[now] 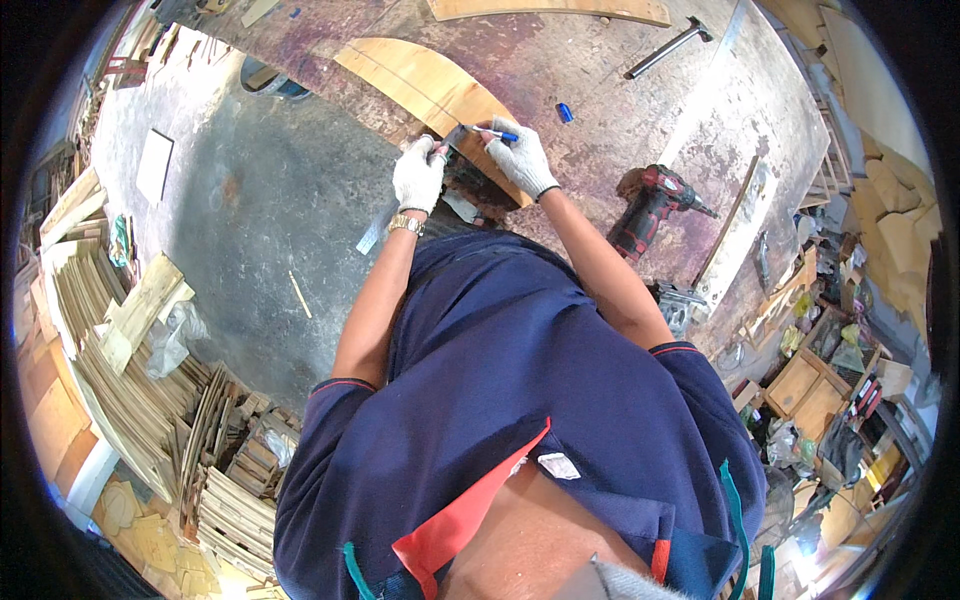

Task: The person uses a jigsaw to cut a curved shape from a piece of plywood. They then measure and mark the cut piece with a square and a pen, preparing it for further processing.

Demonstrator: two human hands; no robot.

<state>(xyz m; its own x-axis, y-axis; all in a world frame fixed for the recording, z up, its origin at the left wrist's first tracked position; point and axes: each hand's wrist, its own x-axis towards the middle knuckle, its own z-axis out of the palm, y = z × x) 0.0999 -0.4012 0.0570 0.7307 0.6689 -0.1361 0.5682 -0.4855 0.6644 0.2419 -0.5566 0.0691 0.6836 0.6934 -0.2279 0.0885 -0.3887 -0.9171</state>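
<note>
A curved plywood piece [410,80] lies on the worktable with a dark line drawn along it. My left hand [418,178], in a white knitted glove, is closed on a flat metal ruler [376,228]. One end of the ruler rests at the plywood's near edge; the other sticks out below the hand, whose palm hides the middle. In my right hand [522,160], gloved likewise, is a blue-and-white marker [497,133], its tip by the line on the wood. The blue marker cap [565,113] lies apart, to the right.
On the worktable [600,150] sit a red-and-black cordless drill [648,212], a hammer [668,48] and another curved board [550,8]. A long wooden strip [727,222] lies at the right. Stacked wood strips [140,400] stand at left; a round container [270,78] is beyond the table edge.
</note>
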